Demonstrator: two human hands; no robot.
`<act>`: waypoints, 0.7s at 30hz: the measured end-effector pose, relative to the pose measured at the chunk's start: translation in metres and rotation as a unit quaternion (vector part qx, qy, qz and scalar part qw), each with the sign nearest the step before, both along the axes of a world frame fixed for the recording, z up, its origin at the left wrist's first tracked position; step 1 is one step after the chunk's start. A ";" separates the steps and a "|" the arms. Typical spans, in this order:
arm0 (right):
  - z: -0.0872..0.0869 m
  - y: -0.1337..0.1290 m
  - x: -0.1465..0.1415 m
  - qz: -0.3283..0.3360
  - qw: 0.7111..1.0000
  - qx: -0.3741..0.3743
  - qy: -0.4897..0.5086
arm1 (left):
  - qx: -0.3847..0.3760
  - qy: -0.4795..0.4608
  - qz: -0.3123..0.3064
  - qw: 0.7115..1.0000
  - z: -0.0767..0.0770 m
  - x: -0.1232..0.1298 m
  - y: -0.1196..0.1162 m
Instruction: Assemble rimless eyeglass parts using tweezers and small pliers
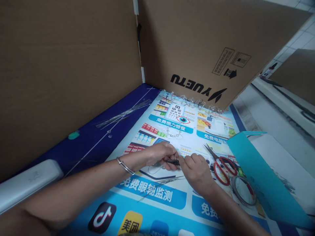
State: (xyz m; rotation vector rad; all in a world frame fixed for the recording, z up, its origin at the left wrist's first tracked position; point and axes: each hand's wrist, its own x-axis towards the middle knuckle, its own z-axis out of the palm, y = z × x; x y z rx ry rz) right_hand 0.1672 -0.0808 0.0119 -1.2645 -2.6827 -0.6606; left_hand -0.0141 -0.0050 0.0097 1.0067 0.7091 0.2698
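Observation:
My left hand (165,155) is closed in a pinch near the middle of the printed sheet, with a thin wire between its fingertips. My right hand (197,168) meets it from the right, its fingers wrapped round a slim dark pointed tool (173,162) whose tip reaches into the left fingers. Most of that tool is hidden by the hand. Under the hands lie loose thin wires (162,181). Just beyond them a ring of clear beads (173,131) rests on the sheet. Right of my right hand are red-handled scissors (222,167) and a coil of wire (243,191).
Tall cardboard panels (201,42) stand at the back and left. Clear beaded wire pieces (194,101) line the panel's foot. A bundle of wires (124,113) and a green disc (73,135) lie left. A teal box (265,183) stands right, a white case (31,182) at lower left.

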 end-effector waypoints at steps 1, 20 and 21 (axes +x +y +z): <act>-0.001 0.000 0.000 -0.005 1.000 -0.007 0.003 | 0.004 0.008 0.004 1.000 0.002 0.000 0.000; 0.002 0.001 -0.006 -0.133 0.956 -0.232 0.119 | 0.079 0.025 -0.045 0.996 0.000 -0.002 -0.001; 0.002 0.001 -0.006 -0.138 0.953 -0.242 0.123 | 0.080 0.027 -0.047 0.995 0.001 -0.002 -0.001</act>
